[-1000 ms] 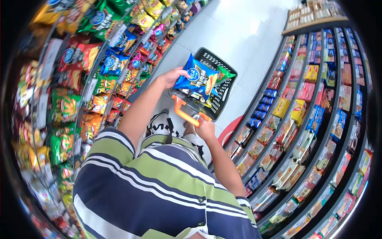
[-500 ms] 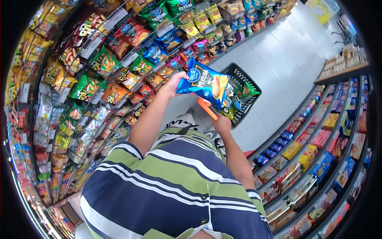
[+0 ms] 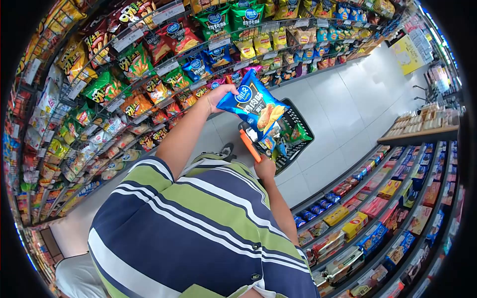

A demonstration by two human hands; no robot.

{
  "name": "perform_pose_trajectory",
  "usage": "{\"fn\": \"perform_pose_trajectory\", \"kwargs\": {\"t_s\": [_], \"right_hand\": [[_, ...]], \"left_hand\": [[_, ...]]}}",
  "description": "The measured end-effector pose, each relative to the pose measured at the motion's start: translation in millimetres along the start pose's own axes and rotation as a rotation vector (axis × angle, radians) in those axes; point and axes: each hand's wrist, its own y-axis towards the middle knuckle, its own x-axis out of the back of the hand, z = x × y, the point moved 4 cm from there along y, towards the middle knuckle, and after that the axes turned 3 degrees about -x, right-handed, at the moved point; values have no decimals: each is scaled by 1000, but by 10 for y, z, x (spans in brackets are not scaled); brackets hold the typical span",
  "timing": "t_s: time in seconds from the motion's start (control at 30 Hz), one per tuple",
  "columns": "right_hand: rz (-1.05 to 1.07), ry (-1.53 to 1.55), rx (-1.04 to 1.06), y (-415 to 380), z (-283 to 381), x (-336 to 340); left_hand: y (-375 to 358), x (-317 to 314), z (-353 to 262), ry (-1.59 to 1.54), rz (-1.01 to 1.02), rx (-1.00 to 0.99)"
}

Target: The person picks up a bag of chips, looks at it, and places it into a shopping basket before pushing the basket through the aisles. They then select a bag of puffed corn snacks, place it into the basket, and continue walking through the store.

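Note:
A blue bag of chips [image 3: 252, 103] is gripped at its upper left edge by my left hand [image 3: 219, 98], fingers closed. The bag hangs tilted above a black shopping basket [image 3: 304, 121] and covers part of it. My right hand [image 3: 266, 169] is wrapped round the basket's orange handle [image 3: 249, 145]. Inside the basket lie several snack bags, among them a green one [image 3: 299, 133]; the bags under the blue one are partly hidden.
Racks packed with chip bags [image 3: 198, 67] run along the left and far side. On the right stand curved low shelves of boxed and wrapped snacks [image 3: 354, 224]. Pale floor tiles [image 3: 343, 114] lie between. At the lower left, another person's light-coloured clothing [image 3: 79, 278] is partly visible.
The view has turned, so shelves and basket sit differently in the frame. The blue bag of chips stays in my left hand over the basket, tilted more; my right hand keeps the handle.

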Motion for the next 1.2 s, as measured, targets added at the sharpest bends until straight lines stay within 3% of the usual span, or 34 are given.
{"fn": "perform_pose_trajectory", "kwargs": {"t_s": [0.3, 0.4, 0.5, 0.53, 0.63, 0.67, 0.77, 0.9, 1.03, 1.2], "right_hand": [[52, -58, -32, 187, -96, 39], [10, -55, -23, 240, -59, 43], [-19, -46, -4, 270, -123, 102], [-8, -52, -10, 291, -127, 124], [-26, -46, 2, 318, -77, 104], [-44, -54, 16, 323, -91, 123], [-49, -59, 25, 362, -106, 135], [-56, -56, 33, 367, -69, 92], [-109, -28, 68, 377, -82, 141], [-25, -68, 20, 442, -88, 106]], "left_hand": [[111, -45, -103, 85, -29, 52], [147, 195, -25, 110, -187, -2], [151, 319, 23, 232, -367, -261], [513, 902, 203, 364, -466, -322], [-121, 470, -86, 725, -597, -370], [-141, 490, -95, 848, -601, -497], [-296, 541, -68, 1318, -652, -613], [-319, 692, -129, 1655, -610, -789], [48, 877, -377, 1708, -568, -716], [547, 1201, -816, 1750, -596, -834]]}}
